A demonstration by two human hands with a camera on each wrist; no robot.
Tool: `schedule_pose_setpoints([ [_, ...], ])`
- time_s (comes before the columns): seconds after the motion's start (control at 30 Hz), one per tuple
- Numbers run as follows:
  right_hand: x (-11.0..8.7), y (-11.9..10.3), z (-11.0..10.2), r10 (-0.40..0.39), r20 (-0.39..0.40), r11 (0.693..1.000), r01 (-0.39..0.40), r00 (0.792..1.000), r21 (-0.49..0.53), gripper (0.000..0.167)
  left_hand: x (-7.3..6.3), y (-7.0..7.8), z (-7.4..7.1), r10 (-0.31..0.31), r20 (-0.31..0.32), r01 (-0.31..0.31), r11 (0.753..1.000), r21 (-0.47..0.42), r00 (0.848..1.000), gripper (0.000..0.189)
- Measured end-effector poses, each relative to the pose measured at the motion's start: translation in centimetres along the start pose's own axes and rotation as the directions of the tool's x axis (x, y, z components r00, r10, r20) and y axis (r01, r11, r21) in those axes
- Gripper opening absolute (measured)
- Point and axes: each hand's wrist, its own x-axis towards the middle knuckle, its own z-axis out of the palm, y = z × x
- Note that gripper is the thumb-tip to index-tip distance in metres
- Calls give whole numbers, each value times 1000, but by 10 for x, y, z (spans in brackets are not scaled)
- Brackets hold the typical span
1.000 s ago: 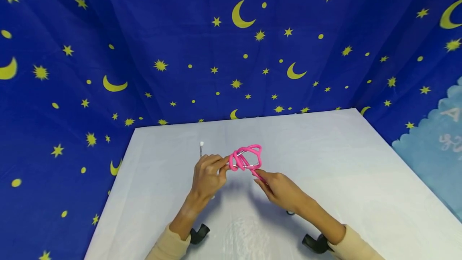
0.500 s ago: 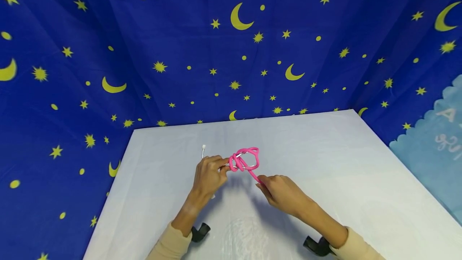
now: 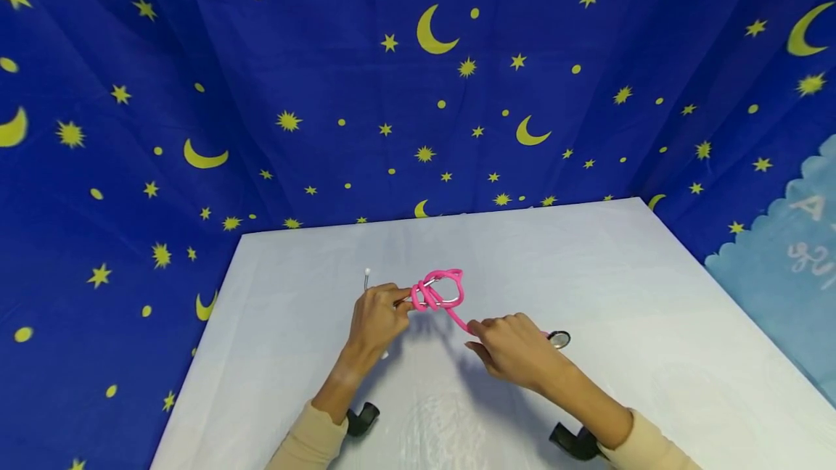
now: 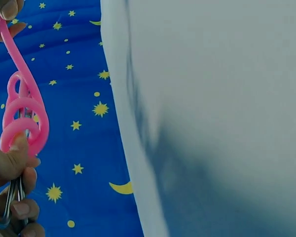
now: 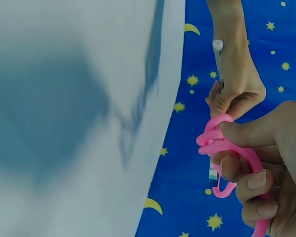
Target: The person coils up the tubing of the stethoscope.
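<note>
A stethoscope with pink tubing [image 3: 418, 298] is held up over the table, its tube wrapped in several loops round its metal ear tubes. My left hand [image 3: 379, 319] pinches it at the left end of the loops, and metal tubes show between those fingers [image 4: 20, 210] in the left wrist view. A white eartip [image 3: 368, 271] pokes out past the left hand. To the right, my right hand [image 3: 516, 348] grips the free stretch of tube, fingers curled round it. Beyond that hand's knuckles, the round chestpiece [image 3: 559, 339] shows. The right palm is hidden in the head view.
The table has a white cover [image 3: 313, 260]. Behind it hangs a blue curtain [image 3: 366, 78] with yellow moons and stars. A light-blue panel with white lettering [image 3: 790, 238] is at the right. Black curved pieces [image 3: 575, 442] sit by both wrists.
My right hand has slid right along the tube, so more pink tube shows between the hands. The open loop looks smaller. The chestpiece has swung up into view beyond the right hand.
</note>
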Motion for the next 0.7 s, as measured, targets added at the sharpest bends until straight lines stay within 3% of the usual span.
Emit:
schedule_pose_setpoints([
  [0.2,-1,3,-9,22,21,999,-22,1000,-32,18,3,3,0,0,-26,1,999,36,1000,16],
  [0.43,-3,-1,-18,-29,7,995,29,1000,-96,21,7,4,-7,-19,-23,20,998,57,1000,15],
  [0.57,-2,-2,-23,-142,-14,981,139,990,-136,22,7,1,-8,-33,-9,34,995,90,999,15],
  [0.7,4,-1,-26,-305,-41,934,290,952,-211,19,1,2,-4,-11,87,4,997,82,996,19],
])
